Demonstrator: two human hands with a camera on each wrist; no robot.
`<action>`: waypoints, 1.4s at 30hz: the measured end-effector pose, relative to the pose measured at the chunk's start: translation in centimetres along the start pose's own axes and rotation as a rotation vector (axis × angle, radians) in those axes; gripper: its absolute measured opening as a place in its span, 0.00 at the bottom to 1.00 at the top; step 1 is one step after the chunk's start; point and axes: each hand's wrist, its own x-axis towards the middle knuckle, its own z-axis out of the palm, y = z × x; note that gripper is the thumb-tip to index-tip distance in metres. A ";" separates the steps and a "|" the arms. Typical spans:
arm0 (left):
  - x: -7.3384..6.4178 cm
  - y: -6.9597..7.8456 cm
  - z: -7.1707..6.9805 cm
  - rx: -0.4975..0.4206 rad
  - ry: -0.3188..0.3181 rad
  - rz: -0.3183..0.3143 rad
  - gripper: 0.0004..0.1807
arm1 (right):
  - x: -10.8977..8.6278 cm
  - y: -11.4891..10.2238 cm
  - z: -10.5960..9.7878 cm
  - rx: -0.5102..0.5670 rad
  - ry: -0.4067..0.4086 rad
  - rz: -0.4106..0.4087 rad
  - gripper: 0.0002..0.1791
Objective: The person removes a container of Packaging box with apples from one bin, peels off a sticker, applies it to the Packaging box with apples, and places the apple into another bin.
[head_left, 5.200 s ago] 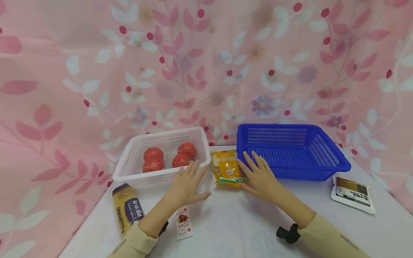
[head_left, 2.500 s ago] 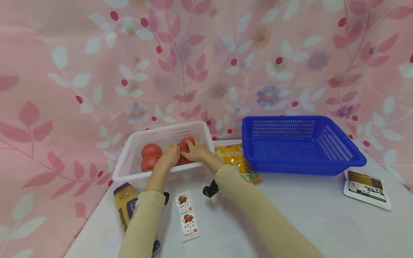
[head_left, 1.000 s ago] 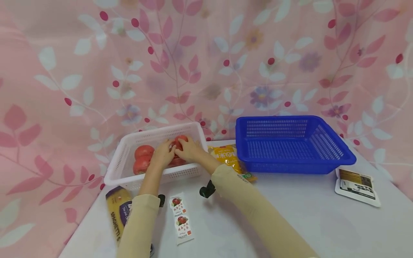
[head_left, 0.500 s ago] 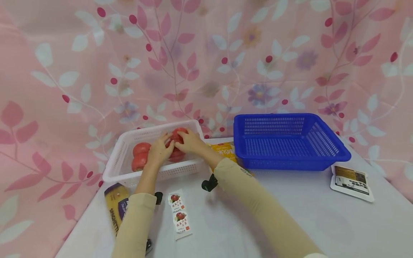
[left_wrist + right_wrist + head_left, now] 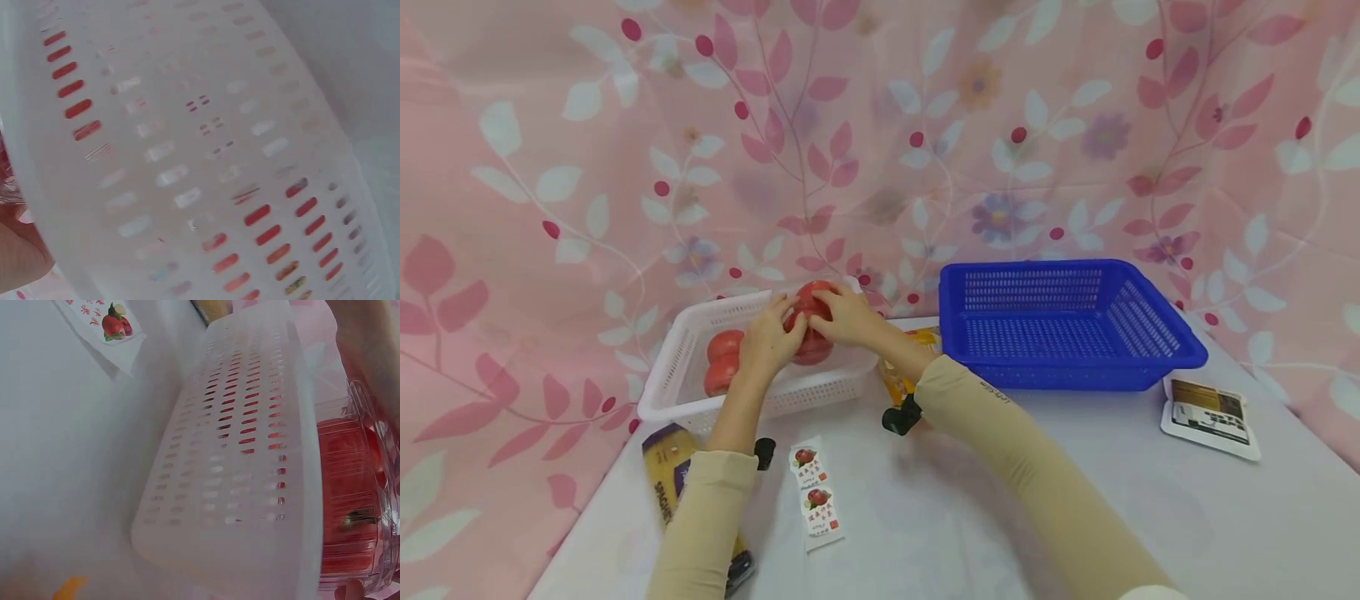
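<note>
A clear plastic box of tomatoes (image 5: 347, 500) is between my two hands above the right part of the white basket (image 5: 658, 379). In the head view, red tomatoes (image 5: 812, 346) show between the hands. My left hand (image 5: 771, 340) grips the box's left side, and my right hand (image 5: 848, 321) grips its right side, fingers curled over the top. More tomatoes (image 5: 722, 364) lie in the basket's left part. The left wrist view shows mostly the basket's slotted wall (image 5: 206, 150) with part of a hand (image 5: 22, 253) at its edge.
A blue basket (image 5: 1075, 375) stands on the right, with a flat white-edged pack (image 5: 1212, 419) beside it. A yellow bag (image 5: 895, 383) is partly hidden behind the right forearm. A spaghetti pack (image 5: 666, 471) lies under the left forearm; a white packet strip (image 5: 816, 496) lies at front.
Both hands reached from above the table into the white basket and took hold of the tomato box. Over the last second the box has risen within the basket. The left tomatoes stayed.
</note>
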 end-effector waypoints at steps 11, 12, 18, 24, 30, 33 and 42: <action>-0.8 3.2 -0.7 0.021 0.040 0.083 0.25 | -2.4 0.9 -2.9 0.012 0.013 -0.043 0.28; -1.0 3.6 -0.8 0.019 0.038 0.096 0.24 | -2.7 1.0 -3.3 0.015 0.011 -0.045 0.29; -2.1 5.7 -1.2 0.013 0.041 0.170 0.24 | -4.9 1.6 -5.2 0.046 0.004 -0.059 0.29; -3.8 7.7 -1.5 -0.009 0.004 0.233 0.24 | -7.7 2.3 -6.6 0.083 0.021 -0.082 0.29; -5.5 9.1 -1.3 -0.015 -0.017 0.329 0.24 | -10.8 3.2 -7.3 0.087 0.015 -0.073 0.29; -6.5 9.6 -1.2 -0.011 -0.028 0.362 0.24 | -12.1 3.6 -7.5 0.086 0.015 -0.078 0.30; -9.4 11.0 -1.0 -0.036 -0.096 0.429 0.24 | -16.6 4.4 -7.9 0.128 -0.018 -0.074 0.30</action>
